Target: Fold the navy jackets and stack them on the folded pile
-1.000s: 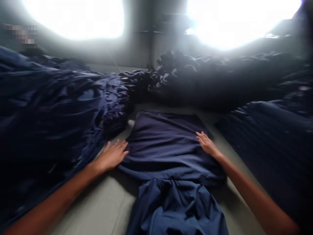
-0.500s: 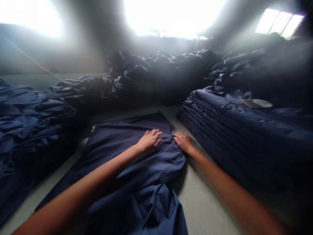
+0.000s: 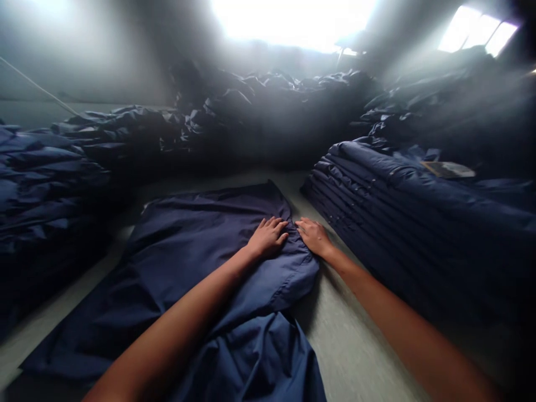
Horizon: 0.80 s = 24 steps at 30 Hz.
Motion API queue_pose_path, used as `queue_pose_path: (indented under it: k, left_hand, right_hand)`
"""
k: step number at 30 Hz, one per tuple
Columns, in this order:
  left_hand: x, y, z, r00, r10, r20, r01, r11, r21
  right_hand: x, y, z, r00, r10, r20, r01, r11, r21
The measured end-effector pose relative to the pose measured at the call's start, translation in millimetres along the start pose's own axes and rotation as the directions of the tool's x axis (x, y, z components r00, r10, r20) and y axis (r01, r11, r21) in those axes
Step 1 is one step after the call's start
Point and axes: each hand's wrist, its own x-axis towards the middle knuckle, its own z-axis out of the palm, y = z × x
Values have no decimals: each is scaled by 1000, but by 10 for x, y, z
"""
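A dark blue garment [image 3: 188, 240] lies spread over the pale table, with wrinkles along its right side and a bunched fold nearest to me. My left hand [image 3: 268, 237] rests on the cloth near its right edge, fingers apart and pointing to the right. Just beyond that edge, my right hand [image 3: 313, 235] touches the border of the cloth with its fingertips, its fingers stretched out toward the left hand. A narrow strip of cloth shows between the two hands.
A tall stack of folded dark blue garments [image 3: 377, 206] stands at the right, with a flat card-like item [image 3: 449, 169] on top. Loose garments [image 3: 46, 184] are heaped at the left. More piles [image 3: 285, 106] rise at the back. Pale tabletop [image 3: 347, 335] shows at the front right.
My left hand has moved right across the cloth, closer to my right hand. The garment's left part looks more spread out to the left. The view has shifted slightly.
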Motion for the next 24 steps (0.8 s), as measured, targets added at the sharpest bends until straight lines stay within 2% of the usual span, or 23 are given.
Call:
queue_pose_path:
  k: [6,10,14,17,19,22,24]
  left_hand:
    - [-18,-7,-4,999,31,-11,-31,999,-11]
    - [-28,-13,-5,995,62,-74,-65,997,-31]
    - [-34,-32,1,982,99,-159,-104,994,-25]
    - [-43,-51,-21,976,74,-204,-76,997,-3]
    - [-57,-56,-61,973,45,-227,-43,999,12]
    - [-82,-60,-137,968,-7,-250,3,1000,-16]
    - [-97,-76,-172,968,-66,-242,43,994,-99]
  right_hand:
    - [-14,-8,-39,1000,-27,-5,27,1000,-8]
    - [2,-24,-44,1000,-22,0,22,999,25]
    - [-6,-80,-84,993,-99,-62,111,966,232]
    - [-40,-127,-135,972,-210,-102,233,891,390]
    - [-56,-125,-159,966,-242,-87,252,826,505]
    - [-25,-53,-158,989,-125,-79,146,754,640]
    - [41,12,-137,992,-35,-118,102,773,627]
